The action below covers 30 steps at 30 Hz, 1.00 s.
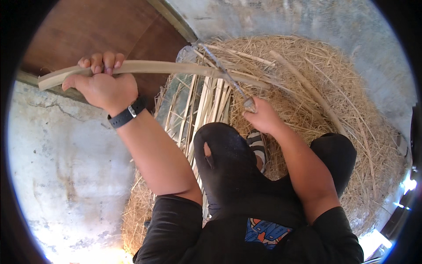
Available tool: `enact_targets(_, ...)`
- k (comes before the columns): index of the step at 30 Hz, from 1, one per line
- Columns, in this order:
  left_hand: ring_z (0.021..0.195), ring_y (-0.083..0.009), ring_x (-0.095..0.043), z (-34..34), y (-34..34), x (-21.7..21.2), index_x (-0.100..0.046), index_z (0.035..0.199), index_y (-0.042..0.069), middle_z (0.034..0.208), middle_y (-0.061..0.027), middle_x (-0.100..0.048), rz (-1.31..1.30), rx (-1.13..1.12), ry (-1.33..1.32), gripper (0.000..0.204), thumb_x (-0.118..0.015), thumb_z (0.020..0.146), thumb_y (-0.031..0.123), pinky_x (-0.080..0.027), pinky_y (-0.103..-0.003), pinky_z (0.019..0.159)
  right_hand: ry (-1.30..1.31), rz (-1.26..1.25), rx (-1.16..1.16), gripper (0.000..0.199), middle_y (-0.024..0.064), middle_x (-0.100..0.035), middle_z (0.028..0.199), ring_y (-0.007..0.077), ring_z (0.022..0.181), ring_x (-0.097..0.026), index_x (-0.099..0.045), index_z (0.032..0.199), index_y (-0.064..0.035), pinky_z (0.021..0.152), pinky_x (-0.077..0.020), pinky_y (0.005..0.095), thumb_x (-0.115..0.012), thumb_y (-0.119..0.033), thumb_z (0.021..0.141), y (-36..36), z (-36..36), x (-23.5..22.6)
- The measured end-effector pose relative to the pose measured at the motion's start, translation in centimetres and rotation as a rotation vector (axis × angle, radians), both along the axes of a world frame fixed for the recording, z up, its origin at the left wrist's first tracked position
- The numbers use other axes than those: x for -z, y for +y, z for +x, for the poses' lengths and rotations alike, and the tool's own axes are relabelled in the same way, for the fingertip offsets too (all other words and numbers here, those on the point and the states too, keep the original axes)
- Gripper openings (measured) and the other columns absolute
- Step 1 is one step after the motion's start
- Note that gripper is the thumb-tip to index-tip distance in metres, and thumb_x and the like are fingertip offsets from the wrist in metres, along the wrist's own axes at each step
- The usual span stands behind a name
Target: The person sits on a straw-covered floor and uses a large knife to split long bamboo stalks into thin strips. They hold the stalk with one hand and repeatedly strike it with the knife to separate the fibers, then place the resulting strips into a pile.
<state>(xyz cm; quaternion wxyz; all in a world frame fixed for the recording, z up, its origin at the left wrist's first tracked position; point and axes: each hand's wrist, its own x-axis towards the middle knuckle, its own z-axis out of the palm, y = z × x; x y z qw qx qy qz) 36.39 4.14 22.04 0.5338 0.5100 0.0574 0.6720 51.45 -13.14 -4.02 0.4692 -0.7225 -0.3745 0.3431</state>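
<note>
My left hand point(105, 83), up at the far left with a dark watch on its wrist, is closed round a long, pale split bamboo strip point(167, 67). The strip curves across to the right and lies over the straw at its far end. In my right hand point(266, 116), above the sandalled foot, is the short handle of a long, narrow-bladed knife point(222, 67). Its blade slants up and left across the strip and appears to touch it; the exact contact is too small to tell. Most of the handle is hidden by my fingers.
Several split strips point(204, 105) lie beside my left knee. Straw-like shavings point(356, 145) cover the floor to the right, with a longer bamboo piece point(312, 92) on them. A brown wooden panel point(101, 31) and plastered walls point(66, 154) stand close around. My sandalled foot point(256, 147) is below the knife.
</note>
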Motion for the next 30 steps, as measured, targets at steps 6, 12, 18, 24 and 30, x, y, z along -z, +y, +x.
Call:
enact_targets(6,0.054,-0.0112,-0.029,-0.6,-1.2,0.0,-0.047,0.076,0.015,0.062,0.0037,-0.035,0.016,0.115,-0.002,0.063,-0.032,0.092,0.075,-0.029,-0.026,0.053,-0.135,0.068,0.046,0.039,0.0191,-0.065,0.088,0.0336,0.079,-0.063,-0.058,0.113,0.0027,0.074,-0.0490,0.0419,-0.068,-0.020,0.082,-0.4,1.2,4.1)
enact_targets(12,0.055,-0.0106,-0.029,-2.5,-2.1,-1.3,-0.047,0.077,0.015,0.063,0.0040,-0.034,0.078,0.126,0.009,0.062,-0.039,0.089,0.075,-0.030,-0.026,0.054,-0.089,-0.022,0.063,0.035,0.0257,-0.064,0.092,0.0403,0.089,-0.063,-0.061,0.102,0.0039,0.080,-0.0493,0.0457,-0.067,-0.021,0.077,-1.6,1.8,3.5)
enact_targets(18,0.055,-0.0113,-0.030,-7.7,-1.3,-5.2,-0.044,0.077,0.012,0.062,0.0032,-0.033,0.186,0.300,-0.006,0.049,-0.046,0.094,0.058,-0.032,-0.027,0.055,-0.096,-0.047,0.012,0.034,0.0247,-0.065,0.091,0.0388,0.088,-0.064,-0.061,0.100,0.0043,0.079,-0.0495,0.0454,-0.066,-0.021,0.077,-3.7,2.3,2.4)
enact_targets(24,0.056,-0.0119,-0.032,-11.6,-1.9,-7.0,-0.043,0.077,0.012,0.062,0.0033,-0.034,0.207,0.402,0.005,0.030,-0.047,0.092,0.038,-0.033,-0.028,0.056,-0.081,-0.026,0.014,0.036,0.0211,-0.064,0.089,0.0312,0.084,-0.063,-0.060,0.106,0.0012,0.076,-0.0490,0.0418,-0.069,-0.022,0.080,-3.7,1.9,1.5)
enact_targets(30,0.052,-0.0097,-0.027,-2.9,-6.6,-2.2,-0.046,0.081,0.015,0.061,0.0043,-0.031,0.039,0.140,0.001,0.058,-0.032,0.094,0.070,-0.029,-0.024,0.051,-0.014,-0.006,0.040,0.037,0.0234,-0.066,0.094,0.0378,0.087,-0.064,-0.060,0.107,0.0017,0.078,-0.0493,0.0446,-0.067,-0.021,0.079,-3.5,1.6,0.0)
